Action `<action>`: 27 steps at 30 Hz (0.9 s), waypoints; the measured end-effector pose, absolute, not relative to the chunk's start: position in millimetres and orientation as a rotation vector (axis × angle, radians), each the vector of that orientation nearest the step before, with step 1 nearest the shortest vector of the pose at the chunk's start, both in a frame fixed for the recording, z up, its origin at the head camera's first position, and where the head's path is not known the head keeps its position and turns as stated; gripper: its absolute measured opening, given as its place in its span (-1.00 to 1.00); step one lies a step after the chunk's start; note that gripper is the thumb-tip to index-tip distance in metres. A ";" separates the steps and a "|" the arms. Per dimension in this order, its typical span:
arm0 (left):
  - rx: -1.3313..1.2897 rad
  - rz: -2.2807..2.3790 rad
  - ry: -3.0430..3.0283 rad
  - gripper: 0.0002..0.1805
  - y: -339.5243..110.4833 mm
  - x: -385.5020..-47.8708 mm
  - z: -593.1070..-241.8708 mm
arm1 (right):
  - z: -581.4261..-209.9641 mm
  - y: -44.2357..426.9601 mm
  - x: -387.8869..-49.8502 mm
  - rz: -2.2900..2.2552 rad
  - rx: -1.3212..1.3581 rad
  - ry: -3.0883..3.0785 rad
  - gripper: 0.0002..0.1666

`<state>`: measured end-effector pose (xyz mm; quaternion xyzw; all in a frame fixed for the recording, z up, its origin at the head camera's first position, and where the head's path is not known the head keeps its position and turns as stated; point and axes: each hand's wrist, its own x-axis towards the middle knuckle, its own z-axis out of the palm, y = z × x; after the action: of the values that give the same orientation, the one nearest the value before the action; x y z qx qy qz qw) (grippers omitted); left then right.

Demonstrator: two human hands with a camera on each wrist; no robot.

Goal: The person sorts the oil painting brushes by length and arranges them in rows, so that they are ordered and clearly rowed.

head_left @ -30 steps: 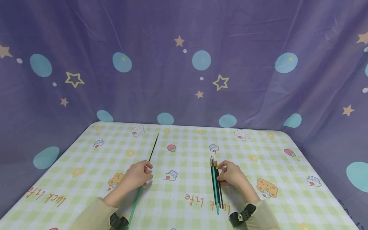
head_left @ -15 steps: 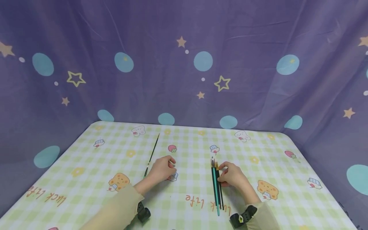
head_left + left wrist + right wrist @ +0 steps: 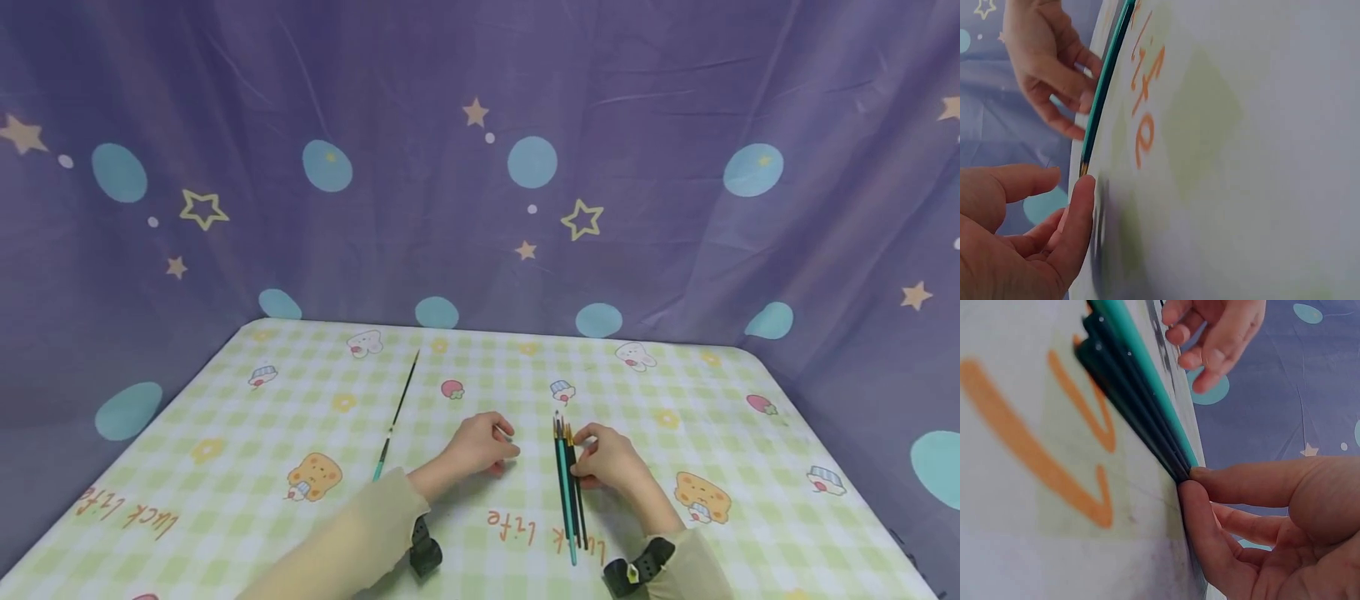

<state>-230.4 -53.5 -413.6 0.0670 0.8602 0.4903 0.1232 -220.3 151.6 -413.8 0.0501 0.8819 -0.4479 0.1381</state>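
Your right hand (image 3: pixel 609 458) has its thumb and forefinger pinched on a bundle of paintbrushes (image 3: pixel 566 488), which lies on the desk (image 3: pixel 510 479) just right of the middle. The brushes lie side by side, bristle tips pointing away from you, one teal handle among black ones. That teal handle reaches closer to you than the others, and the handle ends cross the orange lettering (image 3: pixel 512 527) printed on the cloth.

Your left hand (image 3: pixel 474 443) holds nothing; its fingers are loosely bent, with a narrow gap between thumb and forefinger. It is to the left of the bundle, near it but apart from it in the head view.

Farther left, beyond your left sleeve (image 3: pixel 337 542), a slim black-and-teal brush length (image 3: pixel 404 389) lies slanted on the desk; the sleeve hides its near end, and you cannot tell whether it is one brush or two end to end.

You wear a black strap on each wrist, and a purple curtain (image 3: pixel 397 92) with stars and blue spots hangs behind the desk
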 end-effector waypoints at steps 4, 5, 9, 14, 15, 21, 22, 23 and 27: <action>0.148 1.481 2.442 -0.75 -33.6 -230.0 -417.3 | -413.7 152.2 -219.9 -1.302 0.140 2.551 -0.58; 0.146 1.486 2.437 -0.74 -29.1 -230.2 -418.8 | -413.9 152.2 -219.9 -1.305 0.140 2.551 -0.58; 0.156 1.491 2.449 -0.73 -13.6 -231.0 -421.2 | -413.6 152.2 -220.3 -1.299 0.146 2.554 -0.58; 0.150 1.447 2.514 -0.73 -0.1 -232.7 -421.7 | -413.6 152.7 -221.6 -1.285 0.159 2.553 -0.58; 0.145 1.443 2.526 -0.72 1.8 -232.7 -422.0 | -414.0 152.7 -221.9 -1.283 0.160 2.552 -0.58; 0.123 1.383 2.606 -0.68 9.3 -229.4 -421.9 | -415.4 152.5 -223.1 -1.285 0.161 2.551 -0.58; 0.117 1.369 2.618 -0.68 10.1 -229.3 -421.8 | -415.4 152.6 -223.2 -1.285 0.162 2.552 -0.58; 0.112 1.357 2.628 -0.68 10.9 -229.4 -421.9 | -415.3 152.7 -223.2 -1.283 0.162 2.553 -0.58; 0.086 1.340 2.640 -0.68 13.3 -231.7 -422.8 | -414.9 153.0 -223.0 -1.287 0.160 2.555 -0.57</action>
<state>-231.7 13.3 -422.8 0.0289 0.8878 0.4505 0.0897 -223.0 153.0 -414.9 0.0554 0.8832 -0.4449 0.1380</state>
